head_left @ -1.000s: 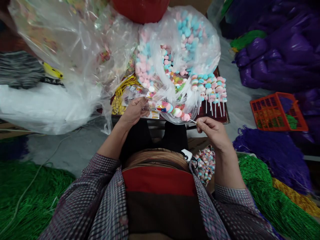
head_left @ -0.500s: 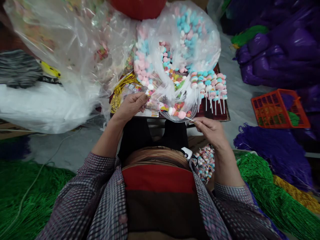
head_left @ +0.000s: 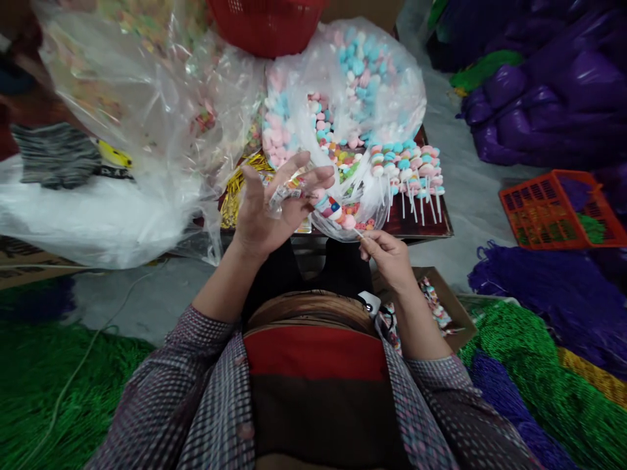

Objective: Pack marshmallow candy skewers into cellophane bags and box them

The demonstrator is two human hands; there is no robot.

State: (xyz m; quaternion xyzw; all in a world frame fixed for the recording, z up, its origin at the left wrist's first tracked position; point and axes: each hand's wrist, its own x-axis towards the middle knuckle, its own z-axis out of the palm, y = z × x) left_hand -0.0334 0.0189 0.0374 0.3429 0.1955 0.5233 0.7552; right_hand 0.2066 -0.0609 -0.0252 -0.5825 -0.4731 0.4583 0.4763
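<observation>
My right hand (head_left: pixel 386 256) pinches the white stick of a candy skewer (head_left: pixel 347 220), whose pink, white and coloured pieces point left over an open plastic bag. Around the skewer's far end, my left hand (head_left: pixel 277 209) has its palm up and fingers spread, with a crinkled clear wrapper (head_left: pixel 280 198) lying against the palm and fingers. Right of them, finished-looking candy skewers (head_left: pixel 409 166) lie on the dark table (head_left: pixel 431 225), sticks toward me. Gold twist ties (head_left: pixel 234 202) lie left, partly behind my left hand.
Big clear bags of candy (head_left: pixel 386 78) cover the table's back. A red basket (head_left: pixel 269 26) stands behind them. An open carton (head_left: pixel 458 320) with wrapped candies is by my right forearm. An orange crate (head_left: pixel 533 209) and purple sacks (head_left: pixel 533 111) are at right, green cord bundles (head_left: pixel 519 346) nearer.
My left hand has turned palm up, spread its fingers and moved right with the clear wrapper. My right hand has shifted slightly left with the skewer. More of the carton shows.
</observation>
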